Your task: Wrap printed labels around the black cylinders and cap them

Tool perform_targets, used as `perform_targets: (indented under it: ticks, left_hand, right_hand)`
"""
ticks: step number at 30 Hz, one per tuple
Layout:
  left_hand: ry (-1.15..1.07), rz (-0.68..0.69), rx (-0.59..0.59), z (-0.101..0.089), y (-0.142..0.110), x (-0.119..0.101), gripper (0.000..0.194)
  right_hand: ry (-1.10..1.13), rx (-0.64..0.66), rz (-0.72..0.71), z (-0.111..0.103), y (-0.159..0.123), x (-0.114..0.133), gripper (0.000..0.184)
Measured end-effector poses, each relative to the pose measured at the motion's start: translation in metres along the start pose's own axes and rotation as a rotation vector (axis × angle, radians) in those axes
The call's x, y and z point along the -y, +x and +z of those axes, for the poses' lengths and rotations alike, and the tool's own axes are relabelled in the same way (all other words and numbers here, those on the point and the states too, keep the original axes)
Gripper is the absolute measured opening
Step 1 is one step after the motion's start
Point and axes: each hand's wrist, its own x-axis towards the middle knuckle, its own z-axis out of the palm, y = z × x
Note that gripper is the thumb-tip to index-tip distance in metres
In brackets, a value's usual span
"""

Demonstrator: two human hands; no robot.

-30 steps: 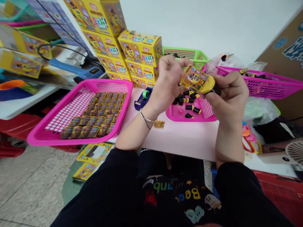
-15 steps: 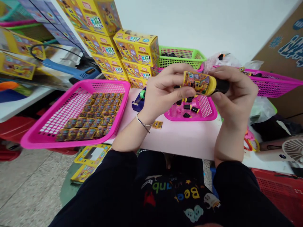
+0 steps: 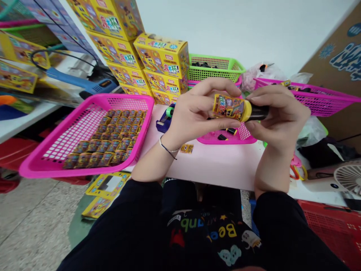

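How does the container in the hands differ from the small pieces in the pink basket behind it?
The container shows a printed label; the visible pieces none. The left hand and right hand hold the container on its side; the pieces lie loose in the pink basket. Both combine black and yellow.

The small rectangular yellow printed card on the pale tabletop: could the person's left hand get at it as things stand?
Probably not at once: the left hand grips a printed yellow and black cylinder. Otherwise the way looks free: the card lies in plain view on the tabletop.
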Motion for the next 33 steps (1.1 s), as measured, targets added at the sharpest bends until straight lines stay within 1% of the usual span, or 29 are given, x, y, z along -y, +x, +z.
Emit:
perform_targets:
  ticks: [2, 4, 6, 7, 10, 11, 13, 15, 16, 20, 21, 24, 26, 28, 31, 33]
  left_hand:
    - [-0.012, 0.124, 0.01, 0.001, 0.003, 0.001, 0.04]
    - [-0.008, 0.247, 0.04, 0.001, 0.008, 0.002, 0.04]
    - [0.008, 0.285, 0.051, 0.0, 0.011, 0.003, 0.04]
    - [0.015, 0.286, 0.047, 0.0, 0.011, 0.003, 0.039]
    - [0.044, 0.254, 0.066, -0.003, 0.01, 0.001, 0.043]
    - [0.056, 0.221, 0.09, -0.004, 0.009, 0.001, 0.044]
    - [0.071, 0.113, 0.15, -0.006, 0.006, -0.001, 0.043]
    - [0.042, 0.037, 0.187, -0.005, 0.003, -0.003, 0.041]
    - [0.011, 0.017, 0.182, -0.004, 0.002, -0.003, 0.039]
    - [-0.096, 0.058, 0.125, 0.0, 0.001, -0.004, 0.035]
    - [-0.088, 0.062, 0.124, 0.0, 0.002, -0.004, 0.036]
    - [-0.032, 0.063, 0.129, -0.003, 0.005, -0.005, 0.038]
    - [-0.019, 0.081, 0.146, -0.006, 0.007, -0.008, 0.038]
    - [-0.024, 0.077, 0.166, -0.007, 0.008, -0.013, 0.035]
    - [-0.027, 0.006, 0.172, -0.004, 0.008, -0.018, 0.026]
    - [-0.032, -0.004, 0.145, 0.0, 0.006, -0.019, 0.026]
  right_hand:
    - [-0.065, -0.003, -0.032, -0.001, 0.001, 0.002, 0.042]
    - [-0.118, -0.022, -0.122, 0.0, 0.002, 0.005, 0.039]
    - [-0.142, -0.039, -0.225, 0.002, 0.005, 0.009, 0.04]
    - [-0.133, -0.043, -0.263, 0.004, 0.006, 0.01, 0.042]
    - [-0.054, -0.022, -0.303, 0.007, 0.008, 0.015, 0.051]
    - [-0.026, -0.008, -0.312, 0.008, 0.009, 0.016, 0.054]
    - [-0.02, 0.011, -0.337, 0.007, 0.01, 0.018, 0.058]
    - [-0.075, 0.013, -0.38, 0.006, 0.011, 0.018, 0.06]
    - [-0.112, 0.0, -0.42, 0.005, 0.011, 0.017, 0.06]
    - [-0.213, -0.062, -0.589, 0.005, 0.015, 0.01, 0.058]
    - [-0.221, -0.078, -0.6, 0.006, 0.015, 0.008, 0.055]
    - [-0.208, -0.1, -0.563, 0.01, 0.015, 0.004, 0.047]
    - [-0.166, -0.091, -0.532, 0.012, 0.014, 0.003, 0.049]
    - [-0.121, -0.043, -0.476, 0.014, 0.012, 0.004, 0.05]
    - [-0.016, 0.012, -0.404, 0.019, 0.009, 0.005, 0.051]
    - [0.052, -0.023, -0.397, 0.023, 0.008, 0.004, 0.053]
